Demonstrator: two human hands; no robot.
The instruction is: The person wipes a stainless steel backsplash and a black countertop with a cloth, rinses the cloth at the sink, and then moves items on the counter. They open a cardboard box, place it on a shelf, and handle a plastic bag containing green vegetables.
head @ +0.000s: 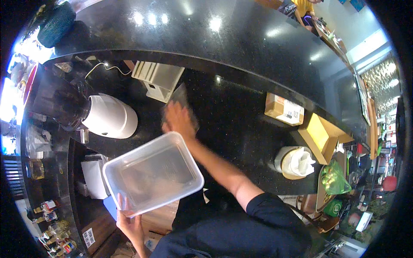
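Observation:
My left hand [131, 225] grips the lower left corner of a rectangular translucent plastic container [155, 174]. The container is tilted, with its rim facing me, in front of the dark counter [226, 135]. Beyond its far corner, my right hand [180, 121] reaches over the counter, blurred by motion. A thin see-through sheet or bag [181, 92] shows around its fingers; whether they grip it or only press on it is unclear. Just past that hand stands a pale slotted plastic holder [158, 80].
Left of the container is a white rounded appliance [113, 116] with a dark top. On the right are a taped cardboard box [284, 109], an open carton [319, 138], a tub with a white liner [295, 163] and a green plastic bag [335, 177]. A raised ledge [200, 32] runs behind; a person [303, 11] is beyond.

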